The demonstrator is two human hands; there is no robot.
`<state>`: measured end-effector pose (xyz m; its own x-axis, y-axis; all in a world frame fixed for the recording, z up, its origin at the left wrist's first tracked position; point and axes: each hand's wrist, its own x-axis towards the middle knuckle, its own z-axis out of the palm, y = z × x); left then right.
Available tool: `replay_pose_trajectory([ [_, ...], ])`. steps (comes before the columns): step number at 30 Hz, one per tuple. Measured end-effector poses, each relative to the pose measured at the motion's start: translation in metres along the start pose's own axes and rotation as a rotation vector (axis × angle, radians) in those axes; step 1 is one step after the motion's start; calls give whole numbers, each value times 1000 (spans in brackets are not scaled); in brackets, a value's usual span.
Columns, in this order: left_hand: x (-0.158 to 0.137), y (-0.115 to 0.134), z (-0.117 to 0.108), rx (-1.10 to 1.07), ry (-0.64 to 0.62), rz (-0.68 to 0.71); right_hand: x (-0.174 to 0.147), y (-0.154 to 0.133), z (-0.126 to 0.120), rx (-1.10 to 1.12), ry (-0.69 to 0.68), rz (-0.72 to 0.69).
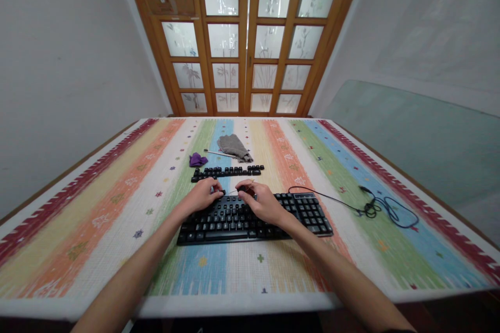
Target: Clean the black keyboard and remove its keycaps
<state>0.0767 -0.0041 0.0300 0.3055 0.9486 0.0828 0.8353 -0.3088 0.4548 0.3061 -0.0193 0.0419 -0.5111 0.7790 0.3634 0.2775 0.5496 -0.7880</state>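
Observation:
A black keyboard lies across the table, its upper left part showing bare spots without keycaps. Over its back edge my right hand pinches a small black handle with thin wire, which looks like a keycap puller. The wire points left, toward my other hand. My left hand is closed at the fingertips around a small black piece, apparently a keycap, partly hidden by the fingers. Just behind the keyboard, loose black keycaps sit in rows.
Behind the keycaps lie a purple cloth, a thin white stick with a dark tip, and a grey cloth. The keyboard's cable coils on the right. A striped tablecloth covers the table.

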Motion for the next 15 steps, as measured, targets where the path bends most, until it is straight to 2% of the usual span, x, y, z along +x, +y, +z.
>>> replay_pose_trajectory([
  [7,15,3,3,81,-95,-58,-1,3,-2,-3,-1,2],
  [15,17,6,2,133,-55,-49,-3,4,-5,3,5,10],
])
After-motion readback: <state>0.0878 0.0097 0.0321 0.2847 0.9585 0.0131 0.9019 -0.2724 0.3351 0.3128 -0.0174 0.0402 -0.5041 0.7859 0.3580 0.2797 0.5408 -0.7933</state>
